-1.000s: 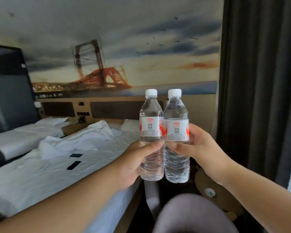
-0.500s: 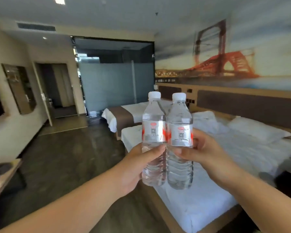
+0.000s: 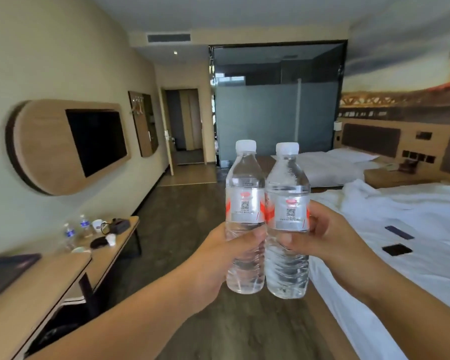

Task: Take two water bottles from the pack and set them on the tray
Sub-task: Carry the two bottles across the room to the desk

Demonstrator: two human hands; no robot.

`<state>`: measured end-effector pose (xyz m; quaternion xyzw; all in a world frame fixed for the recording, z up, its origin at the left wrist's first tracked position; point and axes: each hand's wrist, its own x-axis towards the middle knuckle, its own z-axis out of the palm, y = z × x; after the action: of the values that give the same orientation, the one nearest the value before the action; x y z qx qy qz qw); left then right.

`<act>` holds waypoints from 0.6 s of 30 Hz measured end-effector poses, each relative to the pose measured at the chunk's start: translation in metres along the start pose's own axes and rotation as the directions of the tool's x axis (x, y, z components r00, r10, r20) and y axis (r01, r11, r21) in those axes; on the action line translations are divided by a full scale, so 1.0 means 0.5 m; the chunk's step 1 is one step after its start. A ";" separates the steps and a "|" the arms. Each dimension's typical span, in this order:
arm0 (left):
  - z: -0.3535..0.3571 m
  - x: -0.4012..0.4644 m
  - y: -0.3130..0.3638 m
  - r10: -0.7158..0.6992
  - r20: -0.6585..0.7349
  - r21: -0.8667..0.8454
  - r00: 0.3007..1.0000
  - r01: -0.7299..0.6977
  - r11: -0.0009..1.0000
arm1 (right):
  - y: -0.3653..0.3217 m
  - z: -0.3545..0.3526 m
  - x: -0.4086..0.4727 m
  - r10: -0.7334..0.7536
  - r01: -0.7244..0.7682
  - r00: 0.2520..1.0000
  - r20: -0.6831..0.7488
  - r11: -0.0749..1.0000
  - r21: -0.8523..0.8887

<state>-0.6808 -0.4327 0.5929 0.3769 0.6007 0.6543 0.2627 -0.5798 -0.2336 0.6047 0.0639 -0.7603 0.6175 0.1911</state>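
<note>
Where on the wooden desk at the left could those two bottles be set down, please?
The near desk top, between the dark item and black pouch, looks bare. The far end is crowded: two small bottles, cups, black box.

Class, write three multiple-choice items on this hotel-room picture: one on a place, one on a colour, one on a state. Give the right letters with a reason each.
1. Where is the television?
A. on the wall to the person's left
B. above the bed
C. on the floor

2. What colour are the caps of the two held bottles?
A. blue
B. white
C. red

3. How are the two held bottles?
A. lying on the desk
B. upright in the air, one in each hand
C. standing on a tray

Answers:
1 A: the screen sits in a wooden panel on the left wall, above the desk.
2 B: both the left bottle and the right bottle have white caps.
3 B: the left hand grips one and the right hand the other, side by side, caps up; no tray can be made out.
</note>
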 end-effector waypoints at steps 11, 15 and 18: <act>-0.229 0.135 -0.085 0.010 -0.308 0.020 0.951 -0.004 1.000 | 0.208 0.069 0.387 -0.055 0.024 0.944 0.324 0.995 0.098; -0.282 0.170 -0.075 -0.010 -0.484 0.014 0.875 0.019 1.000 | 0.226 0.096 0.513 -0.088 0.011 0.871 0.484 0.987 0.160; -0.319 0.183 -0.067 -0.033 -0.597 0.005 0.801 0.045 0.999 | 0.239 0.124 0.587 -0.122 0.007 0.818 0.562 0.979 0.202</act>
<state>-0.8662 -0.4487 0.5768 0.1421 0.6665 0.7285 0.0703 -0.9024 -0.2252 0.5937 0.2895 -0.7171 0.6331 -0.0316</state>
